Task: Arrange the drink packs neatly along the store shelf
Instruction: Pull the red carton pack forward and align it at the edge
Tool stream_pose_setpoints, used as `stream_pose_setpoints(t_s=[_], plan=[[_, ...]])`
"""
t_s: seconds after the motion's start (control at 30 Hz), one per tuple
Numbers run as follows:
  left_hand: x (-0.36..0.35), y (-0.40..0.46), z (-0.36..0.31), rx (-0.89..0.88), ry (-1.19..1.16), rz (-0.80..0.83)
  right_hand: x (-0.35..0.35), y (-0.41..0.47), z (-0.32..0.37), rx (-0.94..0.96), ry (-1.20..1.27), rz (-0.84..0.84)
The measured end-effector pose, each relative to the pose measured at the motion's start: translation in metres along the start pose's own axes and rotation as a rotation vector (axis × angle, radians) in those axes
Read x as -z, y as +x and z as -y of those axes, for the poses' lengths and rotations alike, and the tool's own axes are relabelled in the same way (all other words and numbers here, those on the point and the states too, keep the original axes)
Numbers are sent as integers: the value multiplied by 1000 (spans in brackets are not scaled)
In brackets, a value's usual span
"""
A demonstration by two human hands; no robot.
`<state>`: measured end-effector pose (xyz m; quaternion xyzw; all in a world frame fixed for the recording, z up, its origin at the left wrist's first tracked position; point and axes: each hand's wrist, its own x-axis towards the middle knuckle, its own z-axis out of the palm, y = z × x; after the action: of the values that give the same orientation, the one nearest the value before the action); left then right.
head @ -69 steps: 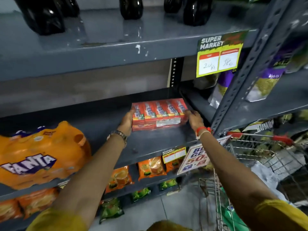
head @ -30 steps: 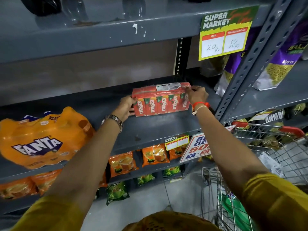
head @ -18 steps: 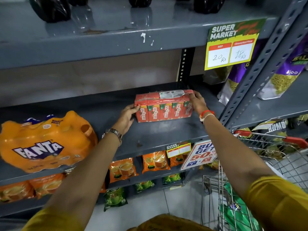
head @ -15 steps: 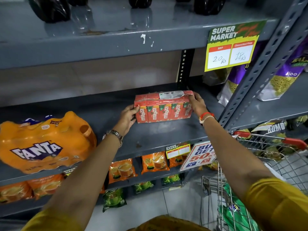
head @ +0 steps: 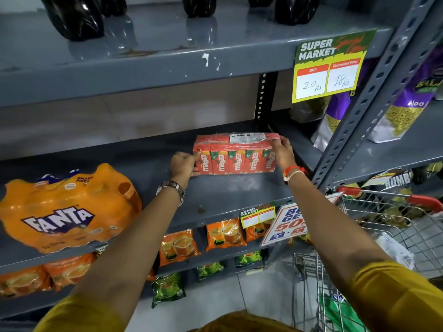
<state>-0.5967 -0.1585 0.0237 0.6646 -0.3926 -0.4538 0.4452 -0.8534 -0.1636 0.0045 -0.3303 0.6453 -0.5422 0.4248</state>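
A red shrink-wrapped Maaza drink pack stands upright on the grey middle shelf, its carton fronts facing me and a white label on top. My left hand presses against its left end, fingers curled. At the pack's right end, my right hand grips the top corner. An orange Fanta snack pack lies at the shelf's left, well apart from the red pack.
Dark bottles stand on the upper shelf. A yellow price tag hangs from its edge. Purple bags fill the right bay behind a slanted upright. A wire trolley sits at lower right. Orange and green pouches line lower shelves.
The red pack was tipped from lying flat to standing upright with its fronts facing me. Over the last second it has stayed between both hands with hardly any shift.
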Motion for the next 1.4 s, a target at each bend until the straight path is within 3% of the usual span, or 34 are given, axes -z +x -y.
stream_pose_setpoints(t_s=[0.37,0.5,0.57,0.63,0.7,0.83,0.93,1.07,1.13,1.2,1.3,1.4], plan=[[-1,-5,-1,92,-80,137,4,-18,2,13,29,-8],[-8,-7,-10,82,-31,214,0,-42,-5,76,57,-142],[-13,-11,-14,135,-49,344,-5,-61,-24,174,48,-253],[-23,-21,-21,173,-114,587,-18,-89,-45,238,88,-320],[-35,-30,-28,92,-44,708,-38,-125,-60,299,111,-341],[-52,-22,-36,-84,239,716,-80,-181,-86,433,-89,-141],[-48,-6,-45,-183,630,519,-99,-193,-85,506,-323,131],[-35,0,-60,-356,864,428,-106,-179,-69,366,-248,469],[-28,-2,-56,-464,988,297,-101,-168,-64,303,-137,353],[-20,-4,-43,-465,940,210,-89,-154,-60,230,35,59],[-8,-4,-15,-343,649,143,-53,-116,-50,128,129,-290],[-6,-11,5,-272,338,169,-22,-84,-37,139,67,-357]])
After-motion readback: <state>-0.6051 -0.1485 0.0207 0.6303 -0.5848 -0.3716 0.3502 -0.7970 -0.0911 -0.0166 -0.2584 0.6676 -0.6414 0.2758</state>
